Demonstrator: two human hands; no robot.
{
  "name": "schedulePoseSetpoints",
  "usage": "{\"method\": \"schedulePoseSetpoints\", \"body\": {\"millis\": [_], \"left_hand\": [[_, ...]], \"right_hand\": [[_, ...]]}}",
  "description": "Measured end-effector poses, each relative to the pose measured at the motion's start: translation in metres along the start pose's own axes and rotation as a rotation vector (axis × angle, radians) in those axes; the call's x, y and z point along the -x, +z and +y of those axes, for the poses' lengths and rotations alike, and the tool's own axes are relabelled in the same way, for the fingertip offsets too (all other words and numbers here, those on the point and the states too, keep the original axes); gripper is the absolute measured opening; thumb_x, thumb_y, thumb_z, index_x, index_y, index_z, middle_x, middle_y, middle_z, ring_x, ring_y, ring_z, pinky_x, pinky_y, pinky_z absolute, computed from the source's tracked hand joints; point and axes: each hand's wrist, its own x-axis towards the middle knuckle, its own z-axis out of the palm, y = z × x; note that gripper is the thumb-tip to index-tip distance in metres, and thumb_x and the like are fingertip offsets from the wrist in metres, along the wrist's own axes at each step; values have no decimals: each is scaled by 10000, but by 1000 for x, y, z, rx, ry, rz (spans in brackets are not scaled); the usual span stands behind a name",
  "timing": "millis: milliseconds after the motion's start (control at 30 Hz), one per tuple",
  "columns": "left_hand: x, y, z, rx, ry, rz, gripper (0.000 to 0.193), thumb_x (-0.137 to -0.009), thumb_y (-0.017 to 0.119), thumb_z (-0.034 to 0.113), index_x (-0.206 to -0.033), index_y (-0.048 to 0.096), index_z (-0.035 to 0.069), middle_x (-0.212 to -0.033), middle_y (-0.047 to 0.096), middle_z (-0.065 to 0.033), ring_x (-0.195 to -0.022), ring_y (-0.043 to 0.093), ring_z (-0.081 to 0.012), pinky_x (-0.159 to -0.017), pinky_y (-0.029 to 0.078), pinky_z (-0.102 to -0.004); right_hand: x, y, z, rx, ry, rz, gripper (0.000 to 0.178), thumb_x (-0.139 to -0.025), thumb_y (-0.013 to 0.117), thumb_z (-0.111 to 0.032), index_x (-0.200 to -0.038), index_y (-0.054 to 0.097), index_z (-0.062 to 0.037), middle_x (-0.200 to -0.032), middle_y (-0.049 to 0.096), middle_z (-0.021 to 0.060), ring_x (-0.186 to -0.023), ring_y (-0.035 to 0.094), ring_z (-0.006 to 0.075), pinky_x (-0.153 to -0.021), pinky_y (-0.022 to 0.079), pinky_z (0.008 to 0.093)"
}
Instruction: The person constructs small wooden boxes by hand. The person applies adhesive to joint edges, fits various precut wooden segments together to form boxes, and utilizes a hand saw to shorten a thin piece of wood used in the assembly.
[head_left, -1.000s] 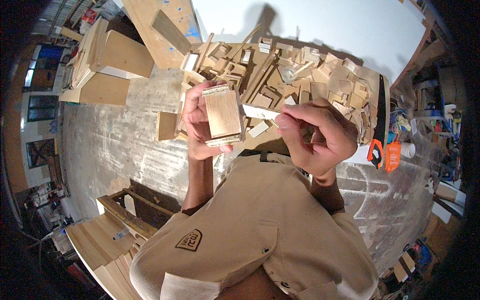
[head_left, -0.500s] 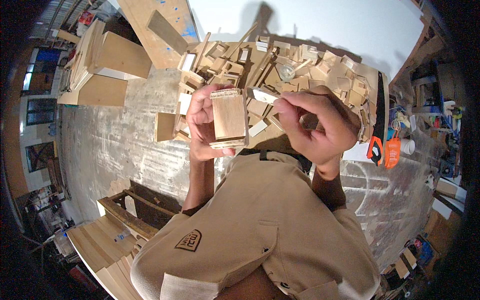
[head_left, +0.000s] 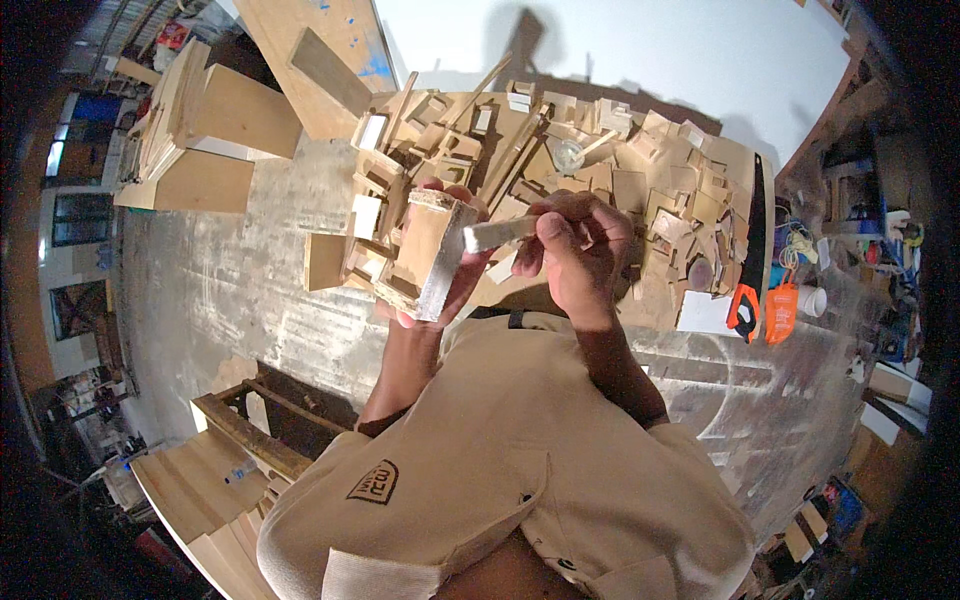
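Observation:
My left hand (head_left: 462, 282) is closed round a small wooden box-like piece (head_left: 418, 245), tilted, with a recessed face and raised ends. Its long side nearest my right hand looks whitish and shiny. Between the thumb and fingers of my right hand (head_left: 582, 255) is a short flat strip (head_left: 500, 234), with a whitish substance at its tip. That tip lies right at the box piece's upper side edge; whether they touch I cannot tell. Behind both hands, a board-topped table carries many small wooden pieces (head_left: 460, 145).
A clear jar (head_left: 568, 155) stands among the wooden pieces. At the table's right edge are a handsaw with an orange-black handle (head_left: 743, 312) and an orange pouch (head_left: 782, 312). Large wooden panels (head_left: 240, 110) stand at left. A wooden bench frame (head_left: 250, 435) is at lower left.
My left hand has turned and tilted the box piece, showing its whitish side. My right hand has moved left and lower, bringing the strip's tip round to that side.

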Motion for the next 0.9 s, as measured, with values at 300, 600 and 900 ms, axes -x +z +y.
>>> {"method": "schedulePoseSetpoints", "body": {"millis": [300,600,900], "left_hand": [[-3,26,32,55,112,-16,562,-881,645,227,-1381,398,158,-1331,488,-71,-1119,522,-247,-977,434,-424],[-6,44,34,87,226,79,922,-584,878,239,-1370,412,113,-1269,522,-79,-1003,564,-228,-870,467,-361],[-3,-11,29,305,353,-64,1294,-321,986,425,-1401,377,56,-1330,497,-169,-1159,549,-259,-972,445,-359]], "right_hand": [[-1,5,-8,116,-94,0,112,-902,664,-52,-944,621,42,-757,655,117,-582,643,184,-520,532,292],[-3,0,-4,189,-170,-17,88,-890,649,12,-957,609,53,-711,643,118,-549,636,183,-505,527,298],[-11,-43,5,535,-277,137,157,-927,629,-88,-917,604,67,-718,639,145,-505,606,176,-478,538,330]]}}
